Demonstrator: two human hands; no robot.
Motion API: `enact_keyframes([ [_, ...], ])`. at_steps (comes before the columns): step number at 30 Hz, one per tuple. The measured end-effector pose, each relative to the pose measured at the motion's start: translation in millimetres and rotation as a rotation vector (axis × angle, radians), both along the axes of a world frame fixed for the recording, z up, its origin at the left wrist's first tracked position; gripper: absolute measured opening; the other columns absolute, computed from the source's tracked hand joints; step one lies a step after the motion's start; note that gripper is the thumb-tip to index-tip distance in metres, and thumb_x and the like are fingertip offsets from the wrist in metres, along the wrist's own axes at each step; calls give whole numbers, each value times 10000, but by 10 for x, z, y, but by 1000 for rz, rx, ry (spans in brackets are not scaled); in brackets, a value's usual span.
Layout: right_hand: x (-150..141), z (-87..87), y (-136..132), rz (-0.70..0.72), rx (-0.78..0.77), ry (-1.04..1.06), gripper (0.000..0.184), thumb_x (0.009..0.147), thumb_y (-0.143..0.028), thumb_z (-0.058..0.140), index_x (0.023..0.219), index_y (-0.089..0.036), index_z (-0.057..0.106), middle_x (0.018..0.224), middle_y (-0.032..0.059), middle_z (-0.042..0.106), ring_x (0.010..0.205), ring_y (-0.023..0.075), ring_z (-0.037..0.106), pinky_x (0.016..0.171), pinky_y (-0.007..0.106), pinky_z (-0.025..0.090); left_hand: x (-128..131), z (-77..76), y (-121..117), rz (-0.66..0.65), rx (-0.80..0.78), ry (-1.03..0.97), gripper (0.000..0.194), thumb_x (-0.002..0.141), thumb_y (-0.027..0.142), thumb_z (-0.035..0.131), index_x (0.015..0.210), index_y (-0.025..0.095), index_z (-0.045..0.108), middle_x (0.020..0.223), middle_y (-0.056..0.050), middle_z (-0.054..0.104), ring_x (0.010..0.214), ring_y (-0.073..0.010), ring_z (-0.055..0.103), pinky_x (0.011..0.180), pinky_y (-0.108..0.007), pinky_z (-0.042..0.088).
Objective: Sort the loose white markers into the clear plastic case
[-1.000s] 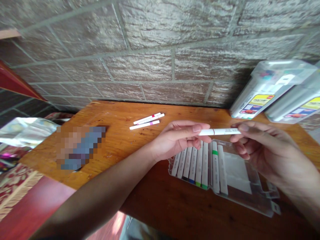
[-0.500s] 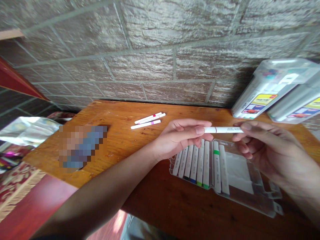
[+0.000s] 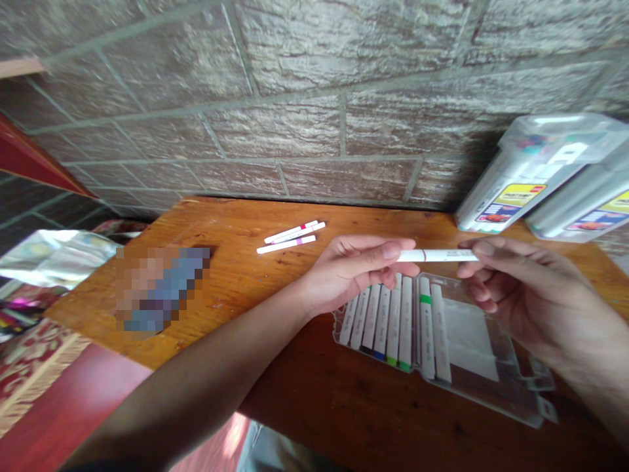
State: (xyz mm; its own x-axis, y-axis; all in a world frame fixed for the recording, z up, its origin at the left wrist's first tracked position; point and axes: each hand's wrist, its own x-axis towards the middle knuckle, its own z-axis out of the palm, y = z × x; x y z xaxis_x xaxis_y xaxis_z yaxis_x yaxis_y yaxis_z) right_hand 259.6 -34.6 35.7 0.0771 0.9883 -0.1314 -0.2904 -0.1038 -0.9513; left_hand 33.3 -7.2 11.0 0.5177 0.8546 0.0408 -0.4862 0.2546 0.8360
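I hold a white marker [image 3: 436,255] level between both hands above the wooden table [image 3: 236,275]. My left hand [image 3: 354,269] pinches its left end with fingers closed. My right hand [image 3: 521,295] grips its right end, fingers curled. A thin dark red ring shows on the marker near my left fingertips. Just below lies an open clear plastic case [image 3: 472,354] with several white markers [image 3: 388,321] lined up inside, their ends coloured blue and green.
Three white markers with pink bands [image 3: 291,237] lie loose near the brick wall [image 3: 295,98]. Two clear marker boxes with yellow labels [image 3: 531,170] lean at the right. A blurred-out object [image 3: 160,288] lies on the table's left part; shiny wrapping [image 3: 44,255] sits beyond the left edge.
Both hands and the marker have stayed almost where they were; the view shifted slightly.
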Motion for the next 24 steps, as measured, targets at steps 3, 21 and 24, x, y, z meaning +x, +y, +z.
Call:
enact_keyframes([
  [3, 0, -3, -5, 4, 19, -8, 278, 576, -314, 1008, 736, -178, 827, 608, 37, 738, 402, 93, 553, 342, 171, 426, -13, -18, 16, -15, -15, 0, 297, 764, 425, 938, 985, 238, 870, 849, -61, 833, 651, -101, 644, 693, -273, 517],
  [21, 24, -113, -17, 22, 203, -110, 158, 819, -327, 905, 864, -198, 827, 730, 29, 789, 464, 96, 624, 405, 183, 478, 32, -149, 59, 236, 157, 226, 255, 778, 315, 924, 995, 196, 863, 825, -48, 818, 640, -100, 633, 636, -245, 488],
  [24, 36, -150, -12, 46, 234, -110, 162, 830, -336, 906, 875, -200, 830, 732, 30, 790, 463, 93, 628, 405, 180, 486, 35, -154, 65, 241, 167, 226, 216, 784, 290, 918, 964, 190, 855, 789, -27, 795, 622, -88, 626, 601, -223, 472],
])
